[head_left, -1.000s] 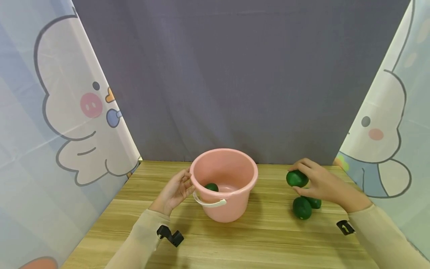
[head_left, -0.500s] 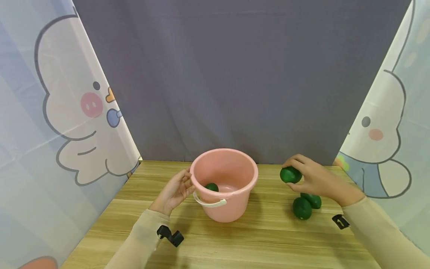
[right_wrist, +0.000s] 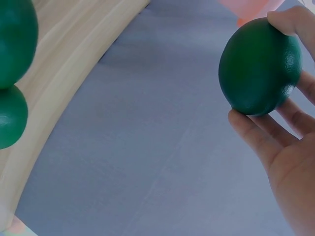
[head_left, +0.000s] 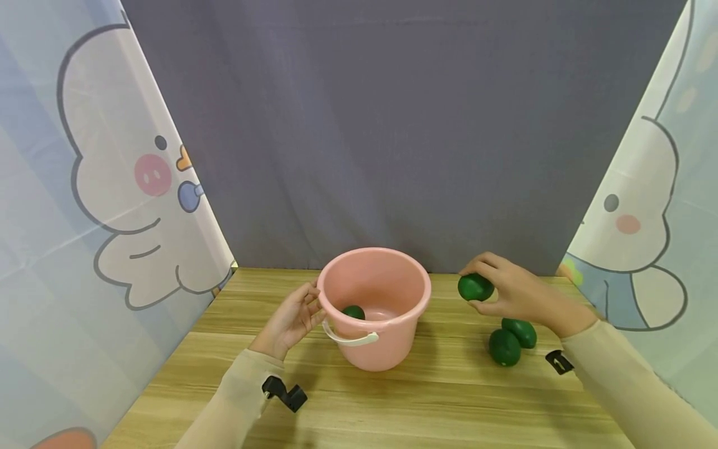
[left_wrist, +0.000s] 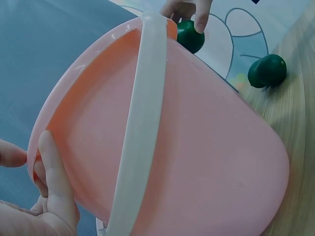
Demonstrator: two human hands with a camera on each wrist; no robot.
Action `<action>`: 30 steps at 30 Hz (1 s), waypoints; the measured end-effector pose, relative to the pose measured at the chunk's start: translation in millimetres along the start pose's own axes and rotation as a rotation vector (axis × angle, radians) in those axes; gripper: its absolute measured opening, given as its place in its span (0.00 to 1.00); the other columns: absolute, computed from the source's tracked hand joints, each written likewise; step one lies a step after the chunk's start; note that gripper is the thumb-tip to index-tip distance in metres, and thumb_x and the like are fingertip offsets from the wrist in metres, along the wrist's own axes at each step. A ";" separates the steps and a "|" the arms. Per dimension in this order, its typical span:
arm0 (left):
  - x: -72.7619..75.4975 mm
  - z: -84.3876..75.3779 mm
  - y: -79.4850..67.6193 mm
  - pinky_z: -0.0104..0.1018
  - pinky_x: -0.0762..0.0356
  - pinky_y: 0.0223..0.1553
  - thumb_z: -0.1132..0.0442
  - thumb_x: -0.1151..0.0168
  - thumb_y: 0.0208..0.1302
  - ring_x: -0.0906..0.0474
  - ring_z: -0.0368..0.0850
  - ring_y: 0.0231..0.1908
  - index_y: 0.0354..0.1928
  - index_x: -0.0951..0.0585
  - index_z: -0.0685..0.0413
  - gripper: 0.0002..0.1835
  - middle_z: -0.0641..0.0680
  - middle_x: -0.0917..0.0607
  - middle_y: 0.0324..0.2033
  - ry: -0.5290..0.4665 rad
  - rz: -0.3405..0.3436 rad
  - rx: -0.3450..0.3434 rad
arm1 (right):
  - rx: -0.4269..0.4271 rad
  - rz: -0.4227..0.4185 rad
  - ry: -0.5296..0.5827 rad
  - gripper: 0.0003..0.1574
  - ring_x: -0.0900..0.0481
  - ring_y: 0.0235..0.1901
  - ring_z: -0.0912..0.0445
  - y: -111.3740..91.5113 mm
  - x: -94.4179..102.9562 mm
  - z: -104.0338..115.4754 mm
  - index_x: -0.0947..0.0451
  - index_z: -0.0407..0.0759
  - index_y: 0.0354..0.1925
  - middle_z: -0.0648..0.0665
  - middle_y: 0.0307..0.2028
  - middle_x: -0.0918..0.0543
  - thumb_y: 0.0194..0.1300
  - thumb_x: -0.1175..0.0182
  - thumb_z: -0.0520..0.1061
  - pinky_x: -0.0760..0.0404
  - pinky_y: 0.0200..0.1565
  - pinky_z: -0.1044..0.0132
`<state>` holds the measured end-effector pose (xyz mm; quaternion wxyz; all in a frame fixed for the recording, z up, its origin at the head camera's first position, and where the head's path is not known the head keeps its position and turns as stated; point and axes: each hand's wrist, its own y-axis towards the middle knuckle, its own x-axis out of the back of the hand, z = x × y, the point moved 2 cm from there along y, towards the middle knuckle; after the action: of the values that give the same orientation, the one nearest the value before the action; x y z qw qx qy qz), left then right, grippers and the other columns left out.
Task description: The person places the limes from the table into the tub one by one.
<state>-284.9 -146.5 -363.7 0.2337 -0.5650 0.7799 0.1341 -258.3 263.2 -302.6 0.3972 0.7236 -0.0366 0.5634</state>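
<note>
Right hand pinches avocado, likely firm, slick; best gripped mid-sides. Left hand grips pink bucket at left.

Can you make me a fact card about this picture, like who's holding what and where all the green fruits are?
Left hand: holds the rim of the bucket
Right hand: holds a fruit up above the table
Bucket: pink, standing on the table, white handle hanging down
In the bucket: one fruit that I can see
On the table: front fruit and back fruit, close together
Curtain: gray, behind
</note>
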 end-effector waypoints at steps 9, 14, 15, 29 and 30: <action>0.2 0.2 1.1 0.24 0.18 0.32 0.68 0.57 0.69 0.24 0.36 0.33 0.62 0.34 0.57 0.20 0.51 0.28 0.49 0.003 -0.004 0.005 | -0.004 0.038 0.002 0.29 0.22 0.47 0.55 10.3 3.8 1.6 0.21 0.41 0.52 0.48 0.49 0.22 0.52 0.25 0.45 0.15 0.42 0.57; 0.5 0.4 1.5 0.24 0.18 0.32 0.67 0.56 0.69 0.24 0.36 0.32 0.62 0.34 0.57 0.20 0.51 0.27 0.49 0.008 -0.012 0.002 | 0.014 0.029 0.009 0.29 0.22 0.47 0.55 14.7 4.2 1.1 0.21 0.41 0.51 0.48 0.49 0.22 0.51 0.25 0.44 0.15 0.42 0.57; 0.8 0.5 1.4 0.24 0.18 0.32 0.67 0.55 0.69 0.24 0.35 0.32 0.63 0.34 0.56 0.21 0.51 0.27 0.49 0.012 -0.007 -0.002 | 0.019 0.024 0.006 0.29 0.22 0.47 0.54 15.6 4.3 0.9 0.21 0.41 0.51 0.48 0.49 0.22 0.51 0.25 0.44 0.15 0.42 0.57; 1.5 1.3 1.8 0.24 0.18 0.33 0.66 0.53 0.67 0.23 0.36 0.33 0.60 0.32 0.55 0.19 0.50 0.26 0.47 0.016 -0.002 -0.009 | 0.000 0.029 0.001 0.29 0.22 0.48 0.54 24.6 2.4 3.4 0.21 0.42 0.52 0.48 0.50 0.22 0.53 0.24 0.47 0.15 0.43 0.57; 1.3 1.4 2.0 0.24 0.18 0.33 0.66 0.53 0.67 0.23 0.36 0.32 0.60 0.32 0.55 0.19 0.50 0.26 0.47 0.015 -0.012 -0.003 | 0.000 0.031 0.000 0.30 0.22 0.48 0.54 25.2 2.1 3.5 0.21 0.42 0.53 0.48 0.50 0.22 0.53 0.24 0.47 0.15 0.44 0.57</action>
<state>-286.9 -146.3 -365.7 0.2279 -0.5708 0.7781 0.1298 -267.3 244.7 -287.5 0.3882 0.7228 -0.0479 0.5696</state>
